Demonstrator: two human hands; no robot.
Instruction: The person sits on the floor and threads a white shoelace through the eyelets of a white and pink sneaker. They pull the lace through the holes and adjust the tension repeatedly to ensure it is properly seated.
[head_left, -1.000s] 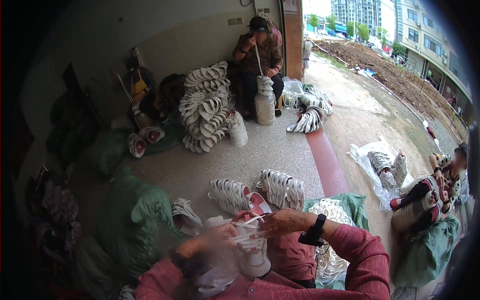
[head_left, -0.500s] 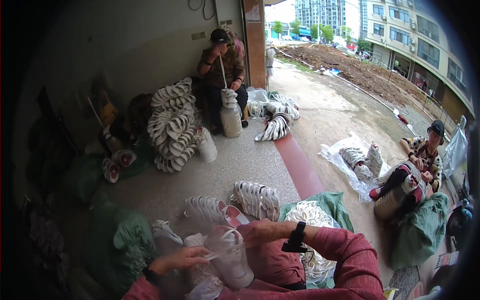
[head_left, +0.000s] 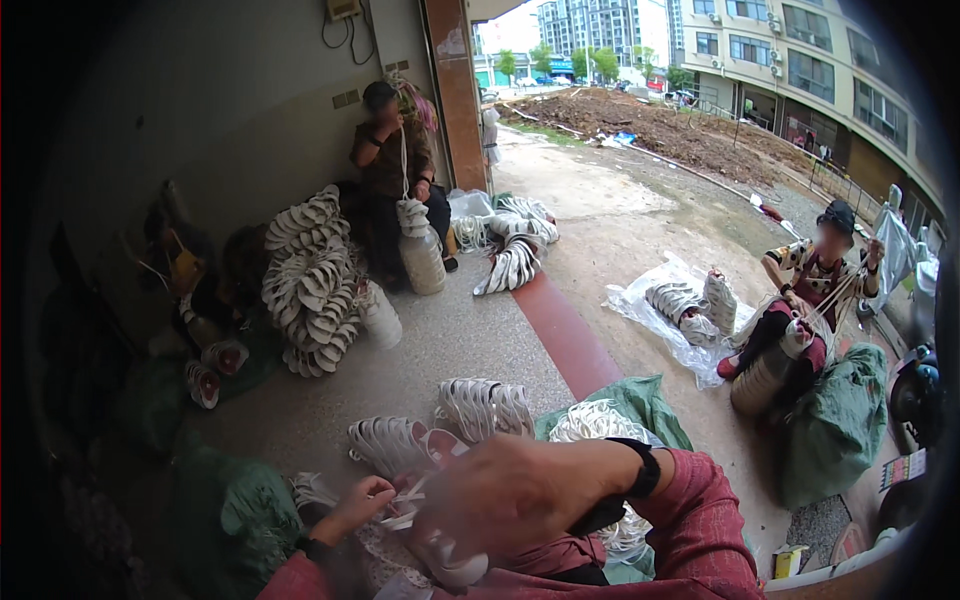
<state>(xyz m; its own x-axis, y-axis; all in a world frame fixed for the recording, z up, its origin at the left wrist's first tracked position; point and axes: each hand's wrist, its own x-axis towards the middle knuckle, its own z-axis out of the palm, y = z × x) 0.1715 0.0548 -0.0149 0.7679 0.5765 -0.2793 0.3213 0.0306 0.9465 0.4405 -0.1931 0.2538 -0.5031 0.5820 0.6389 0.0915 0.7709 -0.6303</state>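
Observation:
In my lap stands a pale, rounded form (head_left: 455, 567) with white shoe-upper material on it, partly covered by my hands. White laces (head_left: 402, 512) cross at its top. My left hand (head_left: 358, 505) is at its left side, thumb and fingers pinched together on a white lace. Raised over its right side is my right hand (head_left: 505, 490), smeared by motion, its fingers hidden from me. Just beyond lie two stacked rows of white shoe uppers, one row (head_left: 390, 447) showing a red inside, the other row (head_left: 487, 407) further right.
A green sack of white laces (head_left: 600, 420) lies at my right, another green sack (head_left: 245, 510) at my left. A tall pile of uppers (head_left: 310, 285) stands ahead. One co-worker (head_left: 395, 170) sits by the wall, another (head_left: 825, 265) at right pulls laces; a third sits dimly at left.
My right hand has lifted toward me and over the pale form, and now blurs. My left hand has shifted slightly left and up. The co-worker at right has raised a hand with laces stretched.

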